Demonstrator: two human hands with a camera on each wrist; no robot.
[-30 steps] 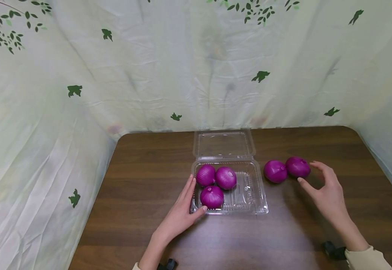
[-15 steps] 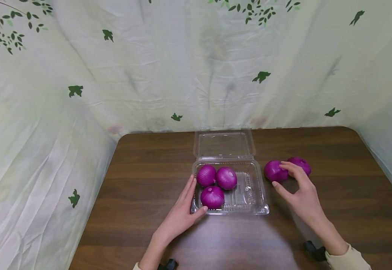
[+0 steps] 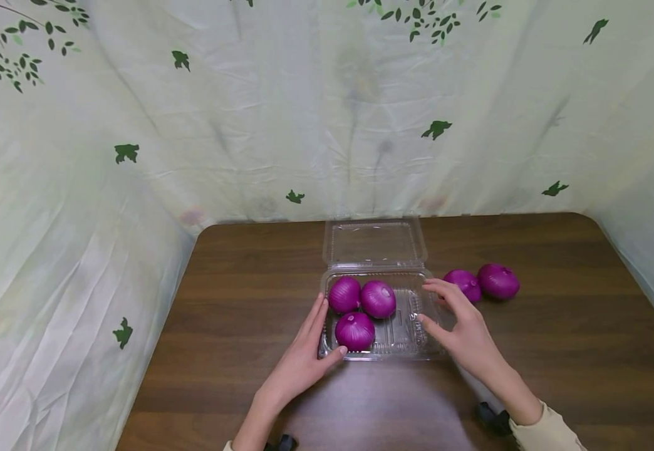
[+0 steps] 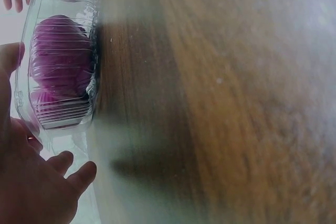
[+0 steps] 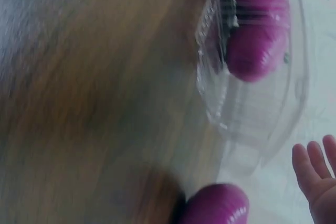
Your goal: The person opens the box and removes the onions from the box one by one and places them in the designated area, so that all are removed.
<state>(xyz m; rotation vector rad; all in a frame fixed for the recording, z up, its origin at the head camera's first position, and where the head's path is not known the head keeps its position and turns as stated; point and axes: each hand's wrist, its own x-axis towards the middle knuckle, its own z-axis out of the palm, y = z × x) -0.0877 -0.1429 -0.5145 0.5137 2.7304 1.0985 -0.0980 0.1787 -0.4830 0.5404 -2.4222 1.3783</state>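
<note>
Purple onion trio (image 3: 355, 331); fingers (image 3: 317, 318) either side

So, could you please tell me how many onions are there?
5: back-left onion, back-right onion, front onion in the container; on the table, an onion partly behind the right hand and the rightmost onion.

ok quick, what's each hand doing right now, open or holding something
Left hand: open, touching the left side of the clear container.
Right hand: open, holding nothing.

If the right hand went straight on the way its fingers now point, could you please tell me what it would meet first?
Probably the nearest onion in the plastic box, though the right hand may pass above it; its height is unclear.
</note>
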